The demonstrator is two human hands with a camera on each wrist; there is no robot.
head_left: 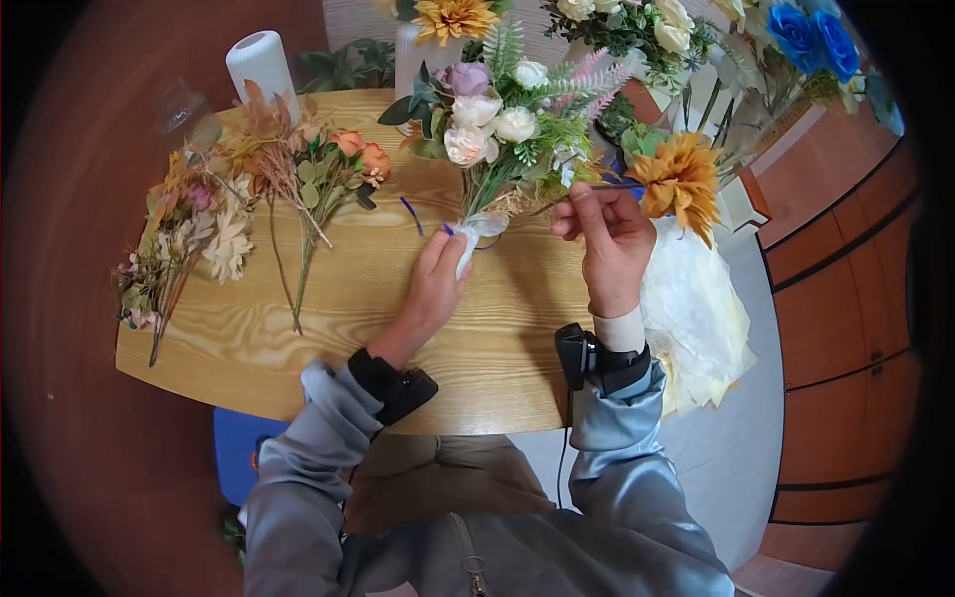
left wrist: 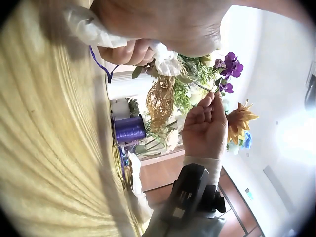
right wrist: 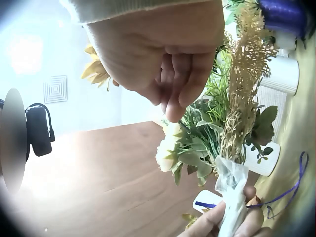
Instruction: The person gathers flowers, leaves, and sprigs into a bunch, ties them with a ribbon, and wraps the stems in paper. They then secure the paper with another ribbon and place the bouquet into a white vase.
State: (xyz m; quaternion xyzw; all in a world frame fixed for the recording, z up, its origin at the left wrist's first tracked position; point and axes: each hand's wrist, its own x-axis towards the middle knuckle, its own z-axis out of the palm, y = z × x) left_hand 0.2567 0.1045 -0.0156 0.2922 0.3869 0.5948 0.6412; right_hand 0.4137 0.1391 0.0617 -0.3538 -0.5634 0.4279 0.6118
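My left hand [head_left: 433, 277] grips a mixed bouquet [head_left: 476, 144] by its stems, which are bound in white wrapping [head_left: 481, 231]. White and pale pink blooms, a mauve flower, ferns and greenery make up its head. To the right of it, my right hand [head_left: 609, 244] pinches the thin stem of a golden-orange flower [head_left: 678, 181], whose bloom points right, away from the bouquet. In the right wrist view, tan dried-looking sprigs [right wrist: 242, 84] rise from the wrapping, and the curled right fingers partly hide the greenery. A purple ribbon [right wrist: 298, 177] trails near the wrapped stems.
Loose artificial flower bunches [head_left: 194, 229] and orange roses [head_left: 363, 157] lie on the left of the wooden table [head_left: 378, 298]. White vases [head_left: 261, 65] stand behind. Pale wrapping sheets [head_left: 696, 308] hang at the right edge; blue roses [head_left: 816, 42] stand beyond. A purple ribbon spool [left wrist: 129, 129] sits at the back.
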